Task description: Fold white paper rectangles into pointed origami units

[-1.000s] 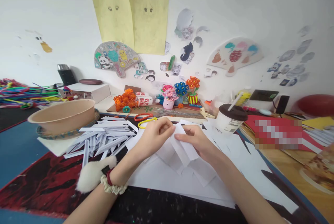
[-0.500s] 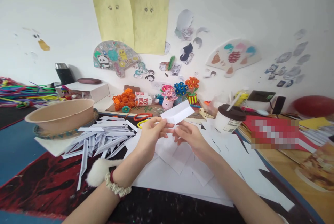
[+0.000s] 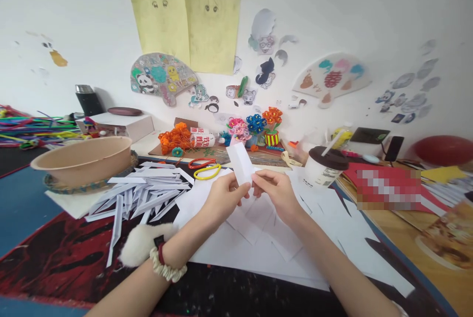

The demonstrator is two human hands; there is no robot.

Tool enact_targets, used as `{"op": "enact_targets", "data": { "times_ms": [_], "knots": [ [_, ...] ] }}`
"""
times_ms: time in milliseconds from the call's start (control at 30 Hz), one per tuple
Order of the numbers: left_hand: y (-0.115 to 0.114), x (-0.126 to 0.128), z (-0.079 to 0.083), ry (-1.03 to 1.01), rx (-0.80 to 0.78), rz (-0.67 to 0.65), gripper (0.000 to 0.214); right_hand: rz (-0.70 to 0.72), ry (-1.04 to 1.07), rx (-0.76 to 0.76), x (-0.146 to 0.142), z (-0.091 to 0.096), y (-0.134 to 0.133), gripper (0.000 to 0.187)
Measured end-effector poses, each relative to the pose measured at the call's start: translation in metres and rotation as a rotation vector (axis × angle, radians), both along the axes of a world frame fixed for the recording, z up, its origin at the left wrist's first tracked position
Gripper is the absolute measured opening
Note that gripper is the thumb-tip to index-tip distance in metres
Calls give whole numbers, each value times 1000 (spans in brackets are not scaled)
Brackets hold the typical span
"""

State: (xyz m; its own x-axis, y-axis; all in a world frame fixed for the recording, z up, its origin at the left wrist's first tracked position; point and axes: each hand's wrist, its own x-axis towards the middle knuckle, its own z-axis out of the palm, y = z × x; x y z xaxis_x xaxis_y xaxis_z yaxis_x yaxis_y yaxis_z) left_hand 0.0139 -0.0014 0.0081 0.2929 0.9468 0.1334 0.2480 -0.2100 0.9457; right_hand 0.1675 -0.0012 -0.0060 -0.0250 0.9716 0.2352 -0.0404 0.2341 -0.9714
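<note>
A small creased piece of white paper [image 3: 241,163] is held up between my two hands, its long side close to upright. My left hand [image 3: 227,194] pinches its lower left part between thumb and fingers. At its lower right edge, my right hand [image 3: 272,190] grips it with closed fingertips. Below lie several loose white paper sheets [image 3: 225,248], partly hidden by my hands and forearms. To the left is a heap of folded white paper strips [image 3: 148,191].
A beige oval basin [image 3: 83,161] stands at the left. Scissors with yellow handles [image 3: 207,171] lie behind my left hand. A lidded drink cup with a straw [image 3: 325,166] stands at the right. A fluffy white item [image 3: 138,245] sits by my left wrist. Flower crafts [image 3: 272,124] line the back.
The paper has turned from lying slanted to the right to standing nearly upright, and has shifted left. Both hands have changed their hold on its lower end.
</note>
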Motion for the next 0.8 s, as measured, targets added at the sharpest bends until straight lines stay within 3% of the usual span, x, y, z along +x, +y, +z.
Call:
{"op": "enact_targets", "data": {
  "times_ms": [133,267,367,633,800],
  "knots": [
    [-2,-9,7,188,455,145,19,-91,26,11,3,1,1,24],
    [-6,-16,11,466,996,160,32,-106,63,10,6,2,2,23],
    [-4,-16,7,649,1192,202,18,-100,77,23,6,3,2,23],
    [3,-19,3,649,1216,229,17,13,126,-39,5,8,-1,28],
    [-1,-15,8,557,1079,286,9,35,154,-31,5,7,0,29]
  ]
}}
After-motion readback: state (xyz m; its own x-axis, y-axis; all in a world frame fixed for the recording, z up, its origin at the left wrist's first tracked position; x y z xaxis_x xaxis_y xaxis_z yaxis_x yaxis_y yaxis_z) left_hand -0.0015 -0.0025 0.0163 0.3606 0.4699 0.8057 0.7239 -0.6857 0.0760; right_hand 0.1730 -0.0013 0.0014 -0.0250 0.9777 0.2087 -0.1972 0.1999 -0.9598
